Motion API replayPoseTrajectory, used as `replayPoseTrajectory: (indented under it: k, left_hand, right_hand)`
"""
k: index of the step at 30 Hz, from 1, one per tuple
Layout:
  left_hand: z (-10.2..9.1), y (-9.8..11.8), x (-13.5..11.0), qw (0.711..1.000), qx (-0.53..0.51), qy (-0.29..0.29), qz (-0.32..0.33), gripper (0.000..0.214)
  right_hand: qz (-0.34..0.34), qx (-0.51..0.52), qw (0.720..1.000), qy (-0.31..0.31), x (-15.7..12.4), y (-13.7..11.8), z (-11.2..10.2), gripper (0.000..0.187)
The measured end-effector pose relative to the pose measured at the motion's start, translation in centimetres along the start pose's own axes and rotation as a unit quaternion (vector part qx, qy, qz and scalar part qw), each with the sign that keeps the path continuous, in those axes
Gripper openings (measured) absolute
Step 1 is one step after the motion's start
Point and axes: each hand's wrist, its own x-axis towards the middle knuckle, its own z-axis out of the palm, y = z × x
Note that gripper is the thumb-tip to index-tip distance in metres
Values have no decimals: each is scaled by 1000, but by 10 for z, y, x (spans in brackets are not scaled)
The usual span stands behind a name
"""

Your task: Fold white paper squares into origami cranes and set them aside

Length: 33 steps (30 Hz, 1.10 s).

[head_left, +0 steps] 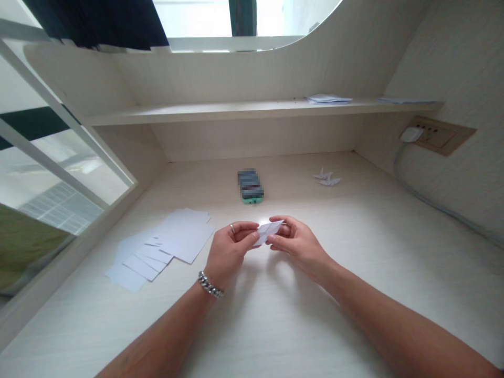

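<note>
On the pale desk (252,336), loose white sheets (189,231) are lying fanned and overlapping just beside the left hand (228,251), while a dark item with a green end (250,186) is sitting beyond both hands and two or so small pointed paper pieces (329,182) are resting farther back to the right. Above, a shelf (220,111) is holding a paper stack (327,98) near its right part, and a white plug (411,134) is sitting in the wall socket (447,136), its cable (441,206) trailing along the right side. Between the hands, over the middle of the desk, a small folded paper (269,229) is being held: the left thumb and fingers are pinching its left end, and the right hand (302,244) is gripping its right side. The fingertips are covering both ends, so its full shape is staying unclear; pixelation is obscuring the dark item, and the frame's lower edge is cutting off the left forearm.
</note>
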Motion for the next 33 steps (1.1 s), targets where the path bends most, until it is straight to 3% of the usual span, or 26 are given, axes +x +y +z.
replayPoseTrajectory:
  k: [5,9,15,18,22,25,29,31,33]
  left_hand:
    - [-2,-2,-1,998,39,-52,10,28]
    - [-10,-6,1,986,109,-64,106,25]
    - [-14,-2,-2,925,242,-109,273,24]
    - [-13,2,-3,906,249,-142,312,18]
    - [-13,3,-3,915,218,-174,290,9]
    - [-13,4,-1,926,252,-165,229,9]
    - [-11,6,0,934,299,-136,142,11]
    - [-9,7,-1,931,316,-134,124,11]
    - [-8,7,-2,924,335,-142,118,12]
  right_hand:
    - [-18,14,999,34,2,-4,-3,51]
    - [-2,10,999,33,1,-10,-5,54]
    - [84,47,992,-84,-6,-22,-7,57]
    - [111,54,981,-146,-10,-26,-7,56]
    - [127,25,975,-178,-10,-24,-8,53]
    - [124,-11,984,-126,-4,-21,-13,46]
    - [18,-118,993,-15,5,-18,-21,27]
    - [-59,-212,975,-30,5,-18,-21,28]
    - [-99,-272,954,-83,2,-17,-19,24]
